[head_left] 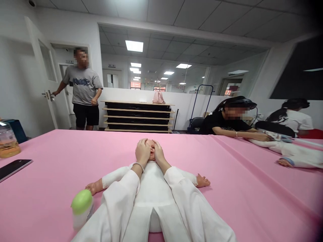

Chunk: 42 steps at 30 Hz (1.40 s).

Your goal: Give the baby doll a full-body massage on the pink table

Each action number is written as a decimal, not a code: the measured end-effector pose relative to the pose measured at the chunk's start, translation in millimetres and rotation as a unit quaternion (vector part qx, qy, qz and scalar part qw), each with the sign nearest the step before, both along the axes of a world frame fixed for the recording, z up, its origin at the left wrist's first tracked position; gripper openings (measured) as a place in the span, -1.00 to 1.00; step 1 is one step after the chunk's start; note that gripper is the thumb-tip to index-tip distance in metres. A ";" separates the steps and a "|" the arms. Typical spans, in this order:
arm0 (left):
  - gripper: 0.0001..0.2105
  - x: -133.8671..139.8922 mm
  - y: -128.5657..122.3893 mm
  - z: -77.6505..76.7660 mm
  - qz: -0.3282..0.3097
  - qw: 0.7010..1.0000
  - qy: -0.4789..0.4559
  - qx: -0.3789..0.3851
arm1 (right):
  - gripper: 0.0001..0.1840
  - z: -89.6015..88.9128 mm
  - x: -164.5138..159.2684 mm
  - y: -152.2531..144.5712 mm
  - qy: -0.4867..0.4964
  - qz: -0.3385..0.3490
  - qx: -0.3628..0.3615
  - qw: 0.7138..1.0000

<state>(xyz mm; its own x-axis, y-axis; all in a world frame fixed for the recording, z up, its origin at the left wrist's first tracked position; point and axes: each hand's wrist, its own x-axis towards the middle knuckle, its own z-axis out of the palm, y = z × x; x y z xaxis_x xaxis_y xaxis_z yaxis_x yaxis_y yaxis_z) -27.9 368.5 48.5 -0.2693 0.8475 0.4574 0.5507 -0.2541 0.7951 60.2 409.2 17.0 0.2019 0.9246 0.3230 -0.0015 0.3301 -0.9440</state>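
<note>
A baby doll [155, 190] in white clothing lies on its back on the pink tablecloth, its arms stretched out sideways. My left hand [142, 150] is wrapped round one side of the doll's head [151, 145]; a beaded bracelet [138, 165] circles that wrist. Against the other side of the head, my right hand [158, 153] is curved with its fingers together. Between the two hands a strip of the doll's face shows, while my palms cover the rest. Both of my forearms, in loose white sleeves, rest along the doll's body.
A white bottle with a green cap [82, 205] stands by the doll's hand at left. Farther left are a phone [15, 169] and a jar of amber liquid [8, 143]. At right, a co-worker [229, 117] handles another doll [300, 153]. Someone [84, 85] stands at the door.
</note>
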 end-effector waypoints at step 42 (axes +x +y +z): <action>-0.61 -1.1 -2.6 -7.3 0.008 0.996 0.090 0.010 | -0.67 -0.9 -2.1 -16.8 -0.032 -0.003 0.016 0.999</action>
